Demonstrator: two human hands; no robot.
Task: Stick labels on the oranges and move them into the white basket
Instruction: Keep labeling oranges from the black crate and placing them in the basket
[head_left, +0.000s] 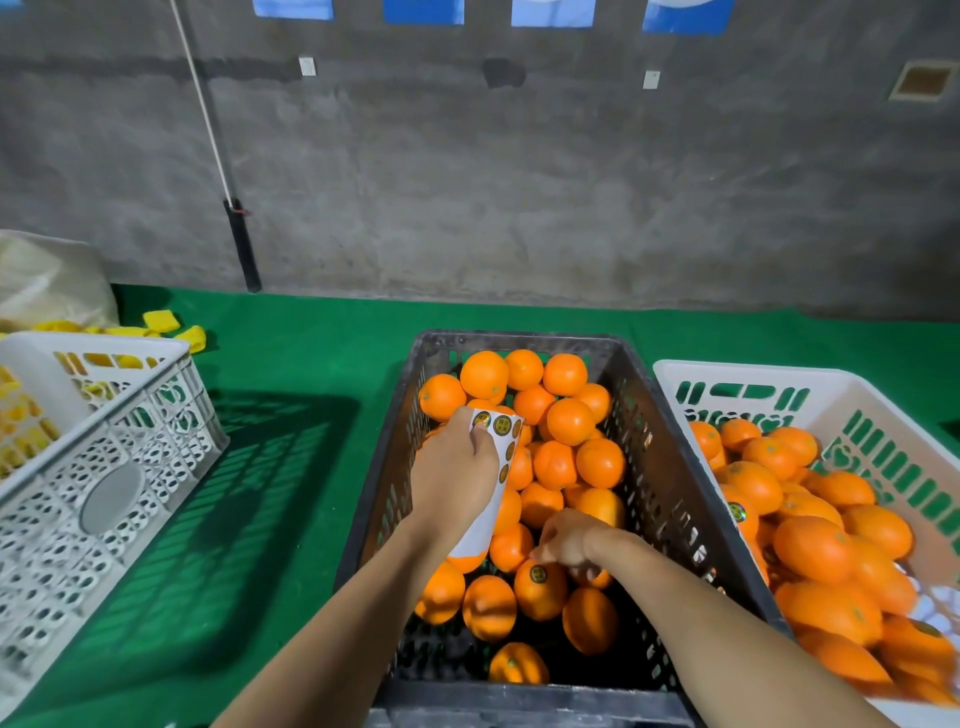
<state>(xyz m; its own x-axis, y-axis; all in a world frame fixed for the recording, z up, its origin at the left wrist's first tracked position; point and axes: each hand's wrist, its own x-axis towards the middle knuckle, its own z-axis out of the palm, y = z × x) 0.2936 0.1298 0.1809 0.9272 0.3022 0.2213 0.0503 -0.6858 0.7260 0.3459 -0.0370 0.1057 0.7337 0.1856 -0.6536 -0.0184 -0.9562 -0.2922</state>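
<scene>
Head view shows the left hand gripping the label sheet over the black crate while the right hand pinches at a labelled orange, where a half-pressed sticker could peel before reaching the white basket at right.

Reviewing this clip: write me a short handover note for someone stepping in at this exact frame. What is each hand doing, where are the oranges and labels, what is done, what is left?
Left hand: grip closed around the white backing sheet of round yellow labels, held over the black slatted plastic crate.
Right hand: fingertips curled down on the labelled orange at the near end of the black crate; it appears to be pressing the sticker on.
Done: the white plastic basket on the right already holds many oranges, at least one visibly labelled.
Left: move this orange to that basket, then label and move the rest of the crate's oranges.
</scene>
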